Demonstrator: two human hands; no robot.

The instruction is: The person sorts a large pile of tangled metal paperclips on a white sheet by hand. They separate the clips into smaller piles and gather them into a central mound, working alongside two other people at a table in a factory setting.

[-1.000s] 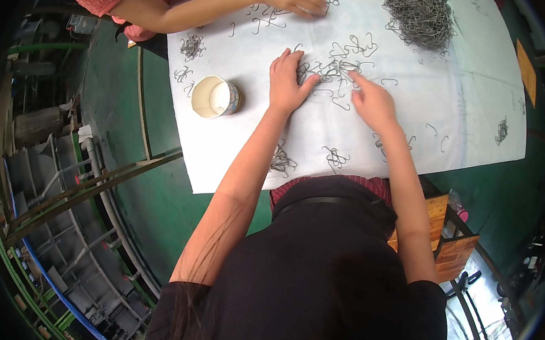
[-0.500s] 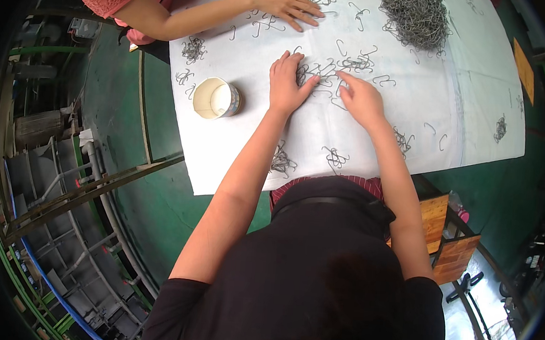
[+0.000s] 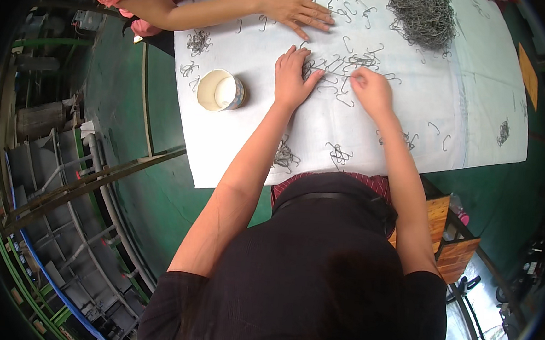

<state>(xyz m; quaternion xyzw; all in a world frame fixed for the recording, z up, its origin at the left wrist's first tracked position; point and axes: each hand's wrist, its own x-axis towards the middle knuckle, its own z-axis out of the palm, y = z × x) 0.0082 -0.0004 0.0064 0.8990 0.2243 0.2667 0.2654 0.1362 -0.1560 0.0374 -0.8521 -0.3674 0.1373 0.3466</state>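
Note:
Bent metal wire hooks point(image 3: 333, 65) lie loosely scattered on the white-covered table between my hands. My left hand point(image 3: 293, 80) rests palm down at the left of this scatter, fingers stretched and thumb apart. A few hooks show between its thumb and forefinger. At the scatter's right side, my right hand point(image 3: 372, 93) has its fingers curled into a pinch close to the hooks. Whatever is between those fingertips is hidden and slightly blurred. A small group of hooks point(image 3: 285, 155) lies beside my left forearm, and another group point(image 3: 338, 154) is near the table edge before me.
A white paper cup point(image 3: 220, 91) stands left of my left arm. Across the table, another person's hand point(image 3: 296, 10) lies spread among hooks. A large tangled heap of hooks point(image 3: 422, 17) sits at the far right. Wooden stools point(image 3: 456, 258) stand by the table's right.
My right hand has gone from a stretched forefinger to curled fingers, shifting slightly right. My left hand stays nearly in place. The whole view has shifted a little.

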